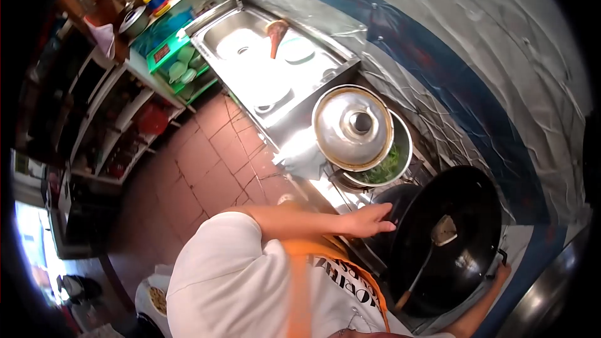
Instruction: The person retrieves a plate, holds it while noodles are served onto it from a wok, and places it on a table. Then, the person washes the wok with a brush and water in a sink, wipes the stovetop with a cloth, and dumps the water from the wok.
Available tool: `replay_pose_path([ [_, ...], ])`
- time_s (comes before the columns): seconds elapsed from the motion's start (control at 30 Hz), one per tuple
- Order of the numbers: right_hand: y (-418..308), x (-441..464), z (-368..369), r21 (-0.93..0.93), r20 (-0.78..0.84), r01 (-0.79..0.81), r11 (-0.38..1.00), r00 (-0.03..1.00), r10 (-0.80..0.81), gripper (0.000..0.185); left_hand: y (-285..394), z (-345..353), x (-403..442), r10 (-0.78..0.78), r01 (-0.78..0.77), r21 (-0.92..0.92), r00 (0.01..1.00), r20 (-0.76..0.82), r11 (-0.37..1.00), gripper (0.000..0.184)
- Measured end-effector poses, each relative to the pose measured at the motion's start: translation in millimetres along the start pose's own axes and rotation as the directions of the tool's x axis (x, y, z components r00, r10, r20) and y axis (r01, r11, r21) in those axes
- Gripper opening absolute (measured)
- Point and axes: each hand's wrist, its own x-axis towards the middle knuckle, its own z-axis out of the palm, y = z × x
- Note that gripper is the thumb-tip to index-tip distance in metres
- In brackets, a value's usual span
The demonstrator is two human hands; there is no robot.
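A large black wok [469, 213] stands tilted at the right, its inside facing me. My right hand [500, 273] is closed round the loop handle at its far right rim. Inside the wok lies a metal spatula [444, 231] with a wooden handle. My left hand [369, 220] reaches across at the wok's near left side, fingers stretched out and holding nothing I can see. Just beyond it, a pot [407, 156] with green leaves [388, 164] in it sits on the stove, partly covered by a domed metal lid [352, 128].
A steel sink [222, 28] with a bright drainboard lies past the stove, bearing a plate [296, 50] and a red-brown utensil [275, 36]. Shelves [119, 125] and a green dish rack [166, 53] stand at left. A bowl of food [156, 299] is behind me.
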Motion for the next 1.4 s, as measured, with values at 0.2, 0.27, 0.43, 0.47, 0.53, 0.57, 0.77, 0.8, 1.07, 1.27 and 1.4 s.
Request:
replay_pose_path([
  [0.2,-43,76,-118,0.132,-0.124,0.325,0.936,0.943,-0.31,0.011,59,-45,-30,0.145,-0.14,-0.311,0.989,-0.008,0.94,0.022],
  [0.27,-125,66,-176,0.377,0.095,0.144,0.915,0.977,-0.193,0.017,74,-72,-53,0.169,-0.178,-0.342,0.984,-0.056,0.923,0.022],
  [0.43,-331,0,-238,0.528,0.078,0.221,0.82,0.949,-0.306,0.03,79,-155,-134,0.239,-0.362,-0.379,0.912,-0.333,0.852,0.022],
  [0.47,-387,-40,-238,0.512,0.069,0.273,0.814,0.932,-0.356,0.032,77,-176,-153,0.225,-0.368,-0.401,0.906,-0.359,0.839,0.022],
  [0.53,-481,-88,-225,0.546,0.116,0.288,0.787,0.904,-0.412,0.033,78,-222,-196,0.204,-0.392,-0.427,0.884,-0.421,0.815,0.023],
  [0.57,-522,-102,-217,0.567,0.179,0.296,0.769,0.867,-0.465,0.028,71,-246,-217,0.168,-0.37,-0.437,0.885,-0.433,0.82,0.024],
  [0.77,-738,-186,-123,0.702,0.318,0.244,0.669,0.733,-0.601,0.027,35,-368,-345,-0.002,-0.358,-0.454,0.784,-0.621,0.816,0.033],
  [0.8,-775,-204,-98,0.709,0.366,0.234,0.666,0.684,-0.63,0.029,19,-389,-356,0.023,-0.418,-0.454,0.755,-0.655,0.787,0.031],
  [1.07,-991,-311,101,0.73,0.441,0.213,0.649,0.579,-0.686,0.024,-74,-553,-430,-0.199,-0.357,-0.406,0.493,-0.847,0.841,0.025],
  [1.27,-1107,-367,234,0.689,0.529,0.132,0.713,0.581,-0.619,0.023,-122,-708,-443,-0.307,-0.285,-0.431,0.392,-0.867,0.856,0.026],
  [1.4,-1162,-373,334,0.732,0.566,0.064,0.679,0.499,-0.657,0.022,-152,-822,-429,-0.395,-0.055,-0.433,0.316,-0.862,0.9,0.027],
])
